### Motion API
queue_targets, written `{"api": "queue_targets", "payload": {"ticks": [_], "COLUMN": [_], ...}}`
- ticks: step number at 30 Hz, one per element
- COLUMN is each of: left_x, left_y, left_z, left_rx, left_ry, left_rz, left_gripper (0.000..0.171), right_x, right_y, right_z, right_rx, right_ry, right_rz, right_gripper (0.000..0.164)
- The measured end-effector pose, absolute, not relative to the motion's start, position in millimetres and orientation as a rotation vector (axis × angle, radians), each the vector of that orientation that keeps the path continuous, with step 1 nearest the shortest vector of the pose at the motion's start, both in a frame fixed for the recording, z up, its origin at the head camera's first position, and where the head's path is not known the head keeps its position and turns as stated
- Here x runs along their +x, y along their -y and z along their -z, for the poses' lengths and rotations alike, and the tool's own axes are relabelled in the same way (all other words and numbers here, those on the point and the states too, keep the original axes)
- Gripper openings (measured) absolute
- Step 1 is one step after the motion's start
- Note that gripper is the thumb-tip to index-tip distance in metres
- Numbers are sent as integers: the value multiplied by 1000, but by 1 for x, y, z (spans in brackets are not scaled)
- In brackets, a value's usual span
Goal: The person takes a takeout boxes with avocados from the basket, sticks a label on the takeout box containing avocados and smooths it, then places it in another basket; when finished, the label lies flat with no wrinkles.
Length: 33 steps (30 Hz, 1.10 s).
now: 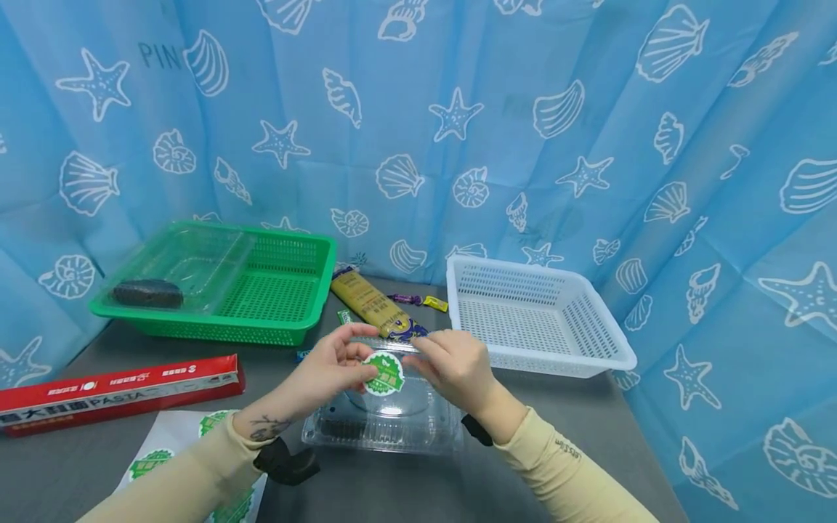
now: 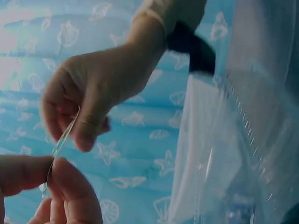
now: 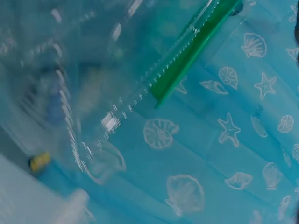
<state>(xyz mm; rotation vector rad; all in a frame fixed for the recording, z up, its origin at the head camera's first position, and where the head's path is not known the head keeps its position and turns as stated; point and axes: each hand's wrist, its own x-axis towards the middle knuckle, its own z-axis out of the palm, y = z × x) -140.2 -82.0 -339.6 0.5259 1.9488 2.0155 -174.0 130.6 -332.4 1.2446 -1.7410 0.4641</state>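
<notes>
A round green-and-white sticker (image 1: 383, 373) is held up above a clear plastic clamshell box (image 1: 418, 428). My left hand (image 1: 340, 363) pinches its left edge between thumb and finger. On the opposite edge, the right hand (image 1: 454, 367) has its thumb and finger on the sticker; the left wrist view shows the sticker (image 2: 65, 135) edge-on between both hands. The box sits closed on the dark table below, with something dark showing inside its left part. In the right wrist view the clear plastic (image 3: 107, 121) is blurred and no hand shows.
At the left, a sheet of similar stickers (image 1: 152, 436) lies beside a red pasta box (image 1: 131, 392). A green basket (image 1: 307, 319) holds a clear container with a dark item. Behind the clamshell lie a yellow packet (image 1: 373, 301) and small wrapped sweets (image 1: 434, 303). A white basket (image 1: 549, 356) stands right.
</notes>
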Motion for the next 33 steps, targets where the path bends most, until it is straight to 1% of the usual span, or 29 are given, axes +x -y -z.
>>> {"api": "queue_targets", "payload": {"ticks": [2, 3, 6, 7, 9, 11, 13, 15, 17, 20, 24, 33], "left_x": [-147, -150, -159, -162, -166, -171, -175, -179, -183, -188, -192, -196], "left_y": [81, 80, 78, 76, 74, 70, 67, 63, 60, 56, 50, 38], "left_z": [338, 338, 340, 342, 345, 349, 351, 353, 355, 355, 356, 362], "left_rx": [445, 409, 334, 324, 312, 303, 297, 306, 343, 452, 573, 653], "left_ry": [-2043, -2072, -2104, -2106, -2106, -2130, -2198, -2305, -2427, -2572, -2673, -2730], "left_rz": [-2041, -2056, -2077, -2076, -2057, -2008, -1926, -1793, -1626, -1366, -1121, -931], "left_gripper": [48, 47, 44, 43, 42, 39, 31, 21, 17, 17, 18, 18], "right_x": [-168, -168, -168, -169, -179, -184, -189, -193, -195, -197, -196, -192], "right_y": [-129, -128, -124, -122, -122, -121, -121, -120, -120, -117, -111, -100], "right_z": [328, 328, 327, 327, 336, 341, 344, 347, 348, 350, 352, 352], "right_rx": [1173, 1115, 739, 630, 567, 565, 578, 587, 594, 591, 606, 650], "right_ry": [2091, 2270, 2646, 2726, 2814, 2868, 2913, 2972, 3038, 3136, 3206, 3232], "right_rz": [-787, -1018, -1649, -1763, -1844, -1806, -1724, -1612, -1485, -1289, -1049, -562], "right_gripper": [16, 17, 26, 29, 32, 28, 26, 26, 28, 34, 37, 39]}}
